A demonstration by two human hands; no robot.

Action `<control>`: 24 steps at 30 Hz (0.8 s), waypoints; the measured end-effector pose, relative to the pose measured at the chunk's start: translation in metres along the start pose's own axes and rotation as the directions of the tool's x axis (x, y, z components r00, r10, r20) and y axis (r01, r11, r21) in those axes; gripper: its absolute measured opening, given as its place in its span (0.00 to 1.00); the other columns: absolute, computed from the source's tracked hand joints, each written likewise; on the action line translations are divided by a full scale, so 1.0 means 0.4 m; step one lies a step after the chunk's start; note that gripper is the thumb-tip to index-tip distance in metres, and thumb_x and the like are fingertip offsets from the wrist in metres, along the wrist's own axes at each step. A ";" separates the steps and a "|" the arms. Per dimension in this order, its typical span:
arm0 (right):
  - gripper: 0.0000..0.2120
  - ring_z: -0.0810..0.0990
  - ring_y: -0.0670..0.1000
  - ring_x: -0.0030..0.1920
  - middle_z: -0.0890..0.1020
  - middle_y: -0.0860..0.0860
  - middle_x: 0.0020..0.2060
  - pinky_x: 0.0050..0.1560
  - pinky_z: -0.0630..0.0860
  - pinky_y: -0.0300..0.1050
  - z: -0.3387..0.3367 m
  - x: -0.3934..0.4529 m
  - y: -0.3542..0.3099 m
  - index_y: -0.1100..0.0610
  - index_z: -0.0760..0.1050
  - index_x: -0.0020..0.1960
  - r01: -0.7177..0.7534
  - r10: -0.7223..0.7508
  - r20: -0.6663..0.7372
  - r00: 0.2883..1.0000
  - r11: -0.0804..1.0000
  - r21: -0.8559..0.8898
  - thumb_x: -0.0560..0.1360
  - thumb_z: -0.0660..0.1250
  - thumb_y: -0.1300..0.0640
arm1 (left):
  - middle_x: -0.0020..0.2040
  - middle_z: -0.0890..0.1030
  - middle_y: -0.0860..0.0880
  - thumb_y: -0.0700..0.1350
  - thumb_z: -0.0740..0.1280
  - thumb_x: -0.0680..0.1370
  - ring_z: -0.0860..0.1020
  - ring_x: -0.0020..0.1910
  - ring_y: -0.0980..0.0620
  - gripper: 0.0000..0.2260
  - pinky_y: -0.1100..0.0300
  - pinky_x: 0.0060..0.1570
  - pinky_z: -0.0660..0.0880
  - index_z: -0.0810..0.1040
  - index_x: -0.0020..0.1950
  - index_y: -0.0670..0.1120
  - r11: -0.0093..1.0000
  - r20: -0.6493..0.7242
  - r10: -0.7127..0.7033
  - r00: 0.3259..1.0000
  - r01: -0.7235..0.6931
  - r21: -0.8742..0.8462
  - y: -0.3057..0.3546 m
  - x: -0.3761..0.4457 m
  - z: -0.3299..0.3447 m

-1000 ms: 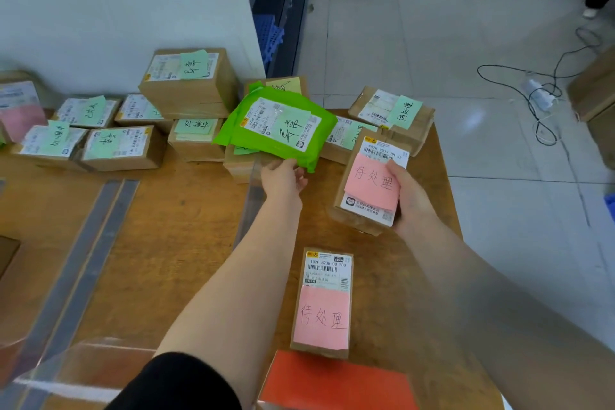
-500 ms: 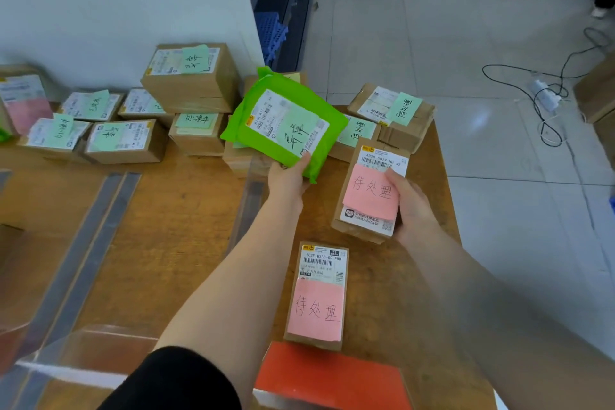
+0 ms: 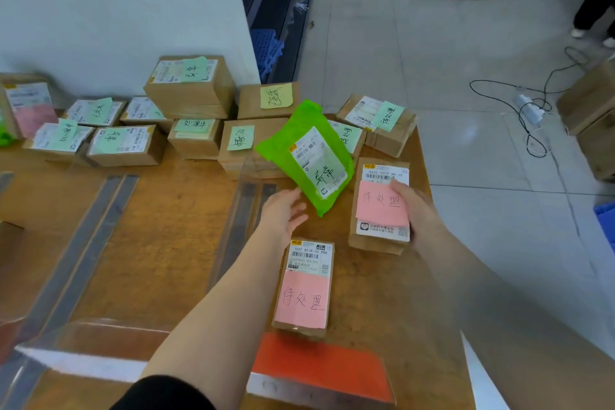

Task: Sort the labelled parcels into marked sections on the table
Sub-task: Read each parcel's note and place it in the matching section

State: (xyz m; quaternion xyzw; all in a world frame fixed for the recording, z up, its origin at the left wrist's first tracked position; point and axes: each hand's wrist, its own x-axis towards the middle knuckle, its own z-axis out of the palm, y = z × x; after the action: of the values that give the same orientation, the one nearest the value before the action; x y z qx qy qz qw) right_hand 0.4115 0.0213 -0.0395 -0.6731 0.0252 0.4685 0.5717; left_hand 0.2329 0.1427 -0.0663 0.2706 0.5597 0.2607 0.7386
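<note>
Parcels with pink notes occupy the counter's (image 3: 159, 243) right end; right hand (image 3: 417, 210) grips one box (image 3: 379, 206); left hand (image 3: 283, 213), fingers spread, touches the tilted green mailer (image 3: 309, 156).

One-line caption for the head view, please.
Left hand tilts a green mailer bag while right hand grips a pink-noted box on the wooden table.
</note>
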 end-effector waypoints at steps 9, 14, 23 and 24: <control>0.25 0.84 0.56 0.49 0.84 0.54 0.50 0.54 0.78 0.62 -0.035 0.073 0.031 0.53 0.69 0.66 -0.024 0.025 -0.016 1.000 1.000 0.011 0.72 0.71 0.52 | 0.63 0.76 0.47 0.43 0.78 0.66 0.74 0.63 0.46 0.36 0.49 0.66 0.68 0.64 0.69 0.47 0.966 -0.038 0.102 0.994 -0.090 0.241 -0.028 0.083 0.086; 0.22 0.84 0.56 0.50 0.84 0.54 0.50 0.53 0.79 0.61 -0.039 0.091 0.026 0.52 0.70 0.64 -0.024 0.024 -0.002 1.000 0.998 0.053 0.72 0.71 0.54 | 0.60 0.76 0.49 0.37 0.74 0.69 0.76 0.58 0.46 0.37 0.49 0.53 0.76 0.57 0.71 0.50 0.975 -0.034 0.131 0.991 -0.122 0.185 -0.028 0.095 0.117; 0.20 0.83 0.58 0.52 0.84 0.56 0.53 0.54 0.78 0.62 -0.077 0.041 0.024 0.53 0.72 0.65 0.007 -0.010 0.033 0.999 0.995 0.102 0.74 0.69 0.55 | 0.55 0.79 0.49 0.39 0.66 0.76 0.80 0.49 0.48 0.20 0.47 0.51 0.78 0.65 0.65 0.51 0.971 -0.046 0.236 0.971 -0.234 0.045 -0.012 0.033 0.096; 0.20 0.83 0.57 0.52 0.83 0.56 0.53 0.54 0.78 0.61 -0.082 0.029 0.028 0.54 0.72 0.65 0.012 -0.016 0.037 0.999 0.996 0.093 0.74 0.68 0.55 | 0.53 0.79 0.51 0.39 0.66 0.77 0.80 0.48 0.50 0.21 0.48 0.49 0.79 0.65 0.66 0.51 0.966 -0.039 0.257 0.966 -0.255 0.046 -0.007 0.018 0.084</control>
State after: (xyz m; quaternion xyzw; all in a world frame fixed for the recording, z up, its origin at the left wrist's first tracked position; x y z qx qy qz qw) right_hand 0.4312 -0.0028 -0.0586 -0.6370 0.0313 0.4756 0.6058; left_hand 0.2674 0.1420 -0.0656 0.3498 0.5414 0.3485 0.6805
